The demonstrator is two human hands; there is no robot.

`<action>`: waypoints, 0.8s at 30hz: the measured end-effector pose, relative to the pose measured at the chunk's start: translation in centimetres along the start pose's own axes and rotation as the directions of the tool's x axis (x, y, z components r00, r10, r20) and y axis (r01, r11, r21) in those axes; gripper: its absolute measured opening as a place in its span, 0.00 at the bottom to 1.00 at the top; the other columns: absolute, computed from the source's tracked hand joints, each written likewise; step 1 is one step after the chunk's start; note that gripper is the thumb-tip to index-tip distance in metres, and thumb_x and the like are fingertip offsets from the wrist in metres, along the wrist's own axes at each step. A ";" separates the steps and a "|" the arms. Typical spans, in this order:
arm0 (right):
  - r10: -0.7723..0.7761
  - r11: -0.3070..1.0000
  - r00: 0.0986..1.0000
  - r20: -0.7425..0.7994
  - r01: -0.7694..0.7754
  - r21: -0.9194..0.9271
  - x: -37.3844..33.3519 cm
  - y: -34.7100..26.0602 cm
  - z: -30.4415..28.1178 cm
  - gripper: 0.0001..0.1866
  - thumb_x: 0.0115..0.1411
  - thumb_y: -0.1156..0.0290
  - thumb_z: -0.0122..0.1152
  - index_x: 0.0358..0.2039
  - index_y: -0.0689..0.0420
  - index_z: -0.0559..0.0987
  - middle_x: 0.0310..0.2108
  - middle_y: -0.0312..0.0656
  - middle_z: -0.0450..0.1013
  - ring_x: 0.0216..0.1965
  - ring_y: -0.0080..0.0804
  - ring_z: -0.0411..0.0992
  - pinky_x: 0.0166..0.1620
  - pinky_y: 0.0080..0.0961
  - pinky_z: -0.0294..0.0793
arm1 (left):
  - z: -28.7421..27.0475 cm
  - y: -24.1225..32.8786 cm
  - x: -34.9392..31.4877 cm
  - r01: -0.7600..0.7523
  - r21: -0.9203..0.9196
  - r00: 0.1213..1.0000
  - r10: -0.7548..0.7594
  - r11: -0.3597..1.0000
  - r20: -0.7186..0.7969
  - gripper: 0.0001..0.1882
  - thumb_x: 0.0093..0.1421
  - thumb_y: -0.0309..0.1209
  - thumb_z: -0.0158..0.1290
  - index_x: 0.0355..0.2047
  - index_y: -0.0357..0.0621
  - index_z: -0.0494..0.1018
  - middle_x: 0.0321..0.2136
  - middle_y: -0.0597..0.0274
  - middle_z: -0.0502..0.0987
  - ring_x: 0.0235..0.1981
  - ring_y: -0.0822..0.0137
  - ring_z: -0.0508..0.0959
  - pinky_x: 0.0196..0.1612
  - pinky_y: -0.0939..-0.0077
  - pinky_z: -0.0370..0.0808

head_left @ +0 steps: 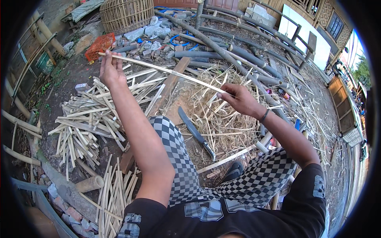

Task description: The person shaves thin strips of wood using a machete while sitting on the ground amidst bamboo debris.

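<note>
Lower left and left: two heaps of strips (pixel 109 190), too many to count. Centre: one knife (pixel 193 131), presumably laid within reach. Upper centre: one long strip (pixel 158 68), apparently held near both ends for support; the right hand (pixel 240 99) pinches it between thumb and fingers, the left hand (pixel 112 72) has fingers raised against it, thumb contact indiscernible. Upper left: one orange crate (pixel 99 45), one basket (pixel 126 16).
</note>
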State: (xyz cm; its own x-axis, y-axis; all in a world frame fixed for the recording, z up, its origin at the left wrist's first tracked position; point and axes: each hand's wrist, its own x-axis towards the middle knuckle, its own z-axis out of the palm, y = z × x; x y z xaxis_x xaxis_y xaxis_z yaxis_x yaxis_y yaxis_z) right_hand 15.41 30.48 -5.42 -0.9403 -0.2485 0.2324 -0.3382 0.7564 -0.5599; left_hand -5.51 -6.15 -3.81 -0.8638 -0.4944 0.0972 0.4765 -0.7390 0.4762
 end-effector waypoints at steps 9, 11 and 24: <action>0.226 0.891 0.959 0.172 -0.275 0.362 0.2 0.6 -1.9 0.16 0.68 0.58 0.58 0.32 0.59 0.75 0.17 0.28 0.67 0.17 0.13 0.62 0.21 0.15 0.60 | 1.0 0.1 -0.7 -0.024 0.113 0.999 0.029 0.993 -0.039 0.19 0.57 0.21 0.63 0.47 0.28 0.71 0.35 0.53 0.79 0.36 0.62 0.82 0.44 0.59 0.85; 0.190 0.886 0.948 0.256 -0.278 0.372 0.7 1.0 -1.9 0.17 0.69 0.57 0.56 0.32 0.59 0.76 0.17 0.29 0.67 0.17 0.13 0.63 0.21 0.15 0.61 | 0.4 0.7 -0.4 -0.012 0.143 1.000 0.010 0.990 0.013 0.21 0.57 0.21 0.63 0.49 0.28 0.70 0.36 0.52 0.79 0.37 0.61 0.82 0.45 0.59 0.85; 0.114 0.782 0.917 0.382 -0.320 0.534 4.1 2.5 -0.7 0.19 0.68 0.54 0.57 0.28 0.56 0.71 0.17 0.25 0.58 0.16 0.12 0.55 0.17 0.16 0.52 | 1.8 0.5 -2.6 0.046 0.473 0.935 -0.205 0.880 0.290 0.32 0.64 0.30 0.58 0.63 0.31 0.58 0.56 0.44 0.71 0.54 0.52 0.76 0.59 0.61 0.76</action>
State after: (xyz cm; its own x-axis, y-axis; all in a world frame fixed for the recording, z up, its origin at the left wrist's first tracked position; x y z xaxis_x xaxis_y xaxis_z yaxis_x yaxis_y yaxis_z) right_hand 10.71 31.74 -5.34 -0.9152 -0.3723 -0.1545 0.0167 0.3480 -0.9374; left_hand -3.34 -4.39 -2.27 -0.9526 -0.1779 0.2466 0.3020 -0.4571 0.8366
